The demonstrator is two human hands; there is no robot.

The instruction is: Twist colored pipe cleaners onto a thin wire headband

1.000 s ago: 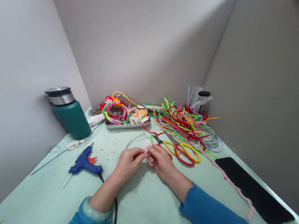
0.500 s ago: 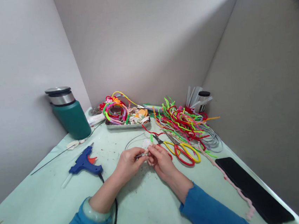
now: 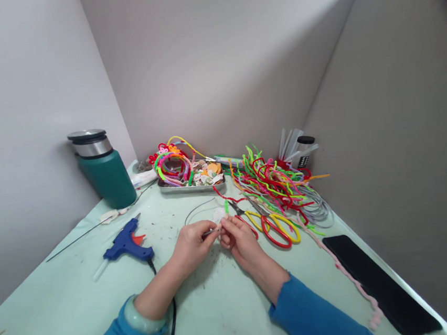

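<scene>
My left hand (image 3: 193, 244) is closed in a pinch on a thin grey wire (image 3: 209, 232), whose end points toward my other hand. Fingertips of my right hand (image 3: 240, 239) are pressed together at that end, meeting the left fingertips; a small pale pink bit seems to be there, mostly hidden. Just beyond the hands lies a whitish round piece (image 3: 218, 215), with a short green pipe cleaner (image 3: 226, 206) beside it. A thin grey strand (image 3: 196, 208) curves out behind my left hand. Red-handled scissors (image 3: 276, 232) and yellow-handled scissors (image 3: 286, 226) lie right of my right hand.
A blue glue gun (image 3: 126, 242) with a black cord (image 3: 171, 325) lies left. Behind it stands a green bottle (image 3: 106, 178). At the back are a metal tray (image 3: 192, 188) of craft pieces and a pile of pipe cleaners (image 3: 274, 183). A black phone-like slab (image 3: 377, 284) lies right.
Both hands stay almost in place. The fingers have shifted very slightly around the wire's end, and the pink bit beneath the right fingertips shows less.
</scene>
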